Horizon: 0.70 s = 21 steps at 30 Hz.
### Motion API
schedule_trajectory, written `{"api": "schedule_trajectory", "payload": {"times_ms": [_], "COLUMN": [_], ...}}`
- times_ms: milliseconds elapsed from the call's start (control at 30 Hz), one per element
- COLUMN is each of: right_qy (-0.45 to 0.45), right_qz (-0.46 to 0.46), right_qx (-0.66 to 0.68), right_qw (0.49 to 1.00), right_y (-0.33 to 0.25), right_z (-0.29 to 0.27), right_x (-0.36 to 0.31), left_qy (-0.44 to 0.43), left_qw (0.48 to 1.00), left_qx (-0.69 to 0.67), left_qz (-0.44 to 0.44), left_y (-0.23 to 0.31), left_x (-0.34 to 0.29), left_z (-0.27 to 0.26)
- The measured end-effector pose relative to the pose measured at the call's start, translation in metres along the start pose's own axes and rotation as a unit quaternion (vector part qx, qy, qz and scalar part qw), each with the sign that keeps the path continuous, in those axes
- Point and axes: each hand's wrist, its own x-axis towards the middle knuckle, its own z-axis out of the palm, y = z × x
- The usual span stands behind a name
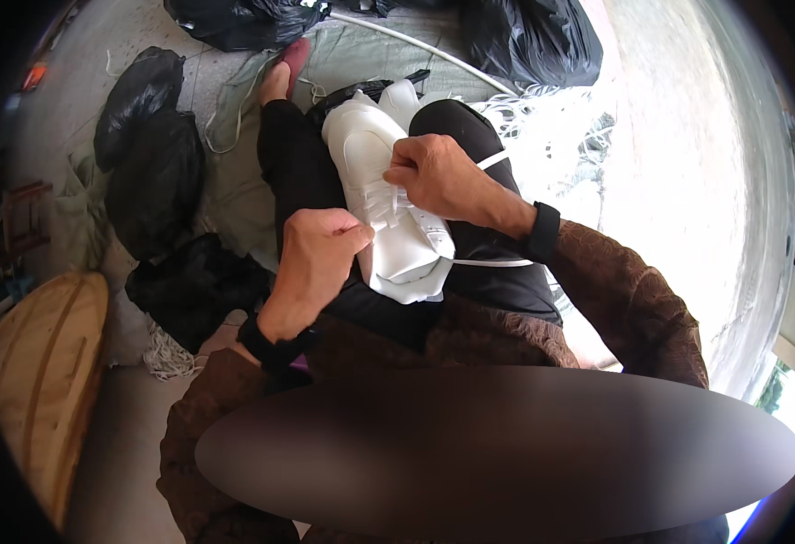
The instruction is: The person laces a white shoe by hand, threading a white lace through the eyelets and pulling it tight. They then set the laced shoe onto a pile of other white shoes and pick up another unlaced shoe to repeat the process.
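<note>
A white sneaker (361, 145) lies across my lap, its toe pointing away and its heel opening toward me. Above its lacing, my right hand (443, 177) is closed in a pinch on a white shoelace (395, 201). My left hand (320, 258) is also pinched closed, at the left side of the tongue, on a lace that its fingertips mostly cover. Part of a second white shoe (401, 102) shows just beyond the first. One loose white lace end (493, 263) stretches over my right thigh from the shoe's collar.
Black plastic bags (154, 172) stand on the left, with more bags (533, 41) at the far side. A heap of white laces (551, 127) lies beyond my right knee. A white pole (424, 50) crosses the green sheet (234, 181). A wooden board (48, 381) is at the lower left.
</note>
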Motion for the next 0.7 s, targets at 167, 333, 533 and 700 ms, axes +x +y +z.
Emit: {"api": "schedule_trajectory", "payload": {"times_ms": [167, 333, 533, 700], "right_qy": [-0.032, -0.056, -0.01, 0.005], "right_qz": [0.04, 0.035, -0.136, 0.013], "right_qx": [0.032, 0.025, -0.167, -0.268], "right_qw": [0.998, 0.997, 0.976, 0.963], "right_y": [0.007, -0.003, 0.028, 0.099], "right_z": [-0.007, -0.021, -0.096, -0.185], "right_x": [0.002, -0.004, -0.088, -0.182], "left_qy": [0.108, 0.042, 0.165, 0.091], "left_qw": [0.766, 0.714, 0.91, 0.964], "left_qx": [0.387, 0.447, 0.23, -0.25], "left_qz": [0.502, 0.537, 0.304, 0.021], "left_y": [-0.01, -0.023, -0.122, -0.202], "left_x": [-0.005, -0.011, -0.059, -0.153], "left_z": [-0.005, -0.013, -0.064, -0.13]}}
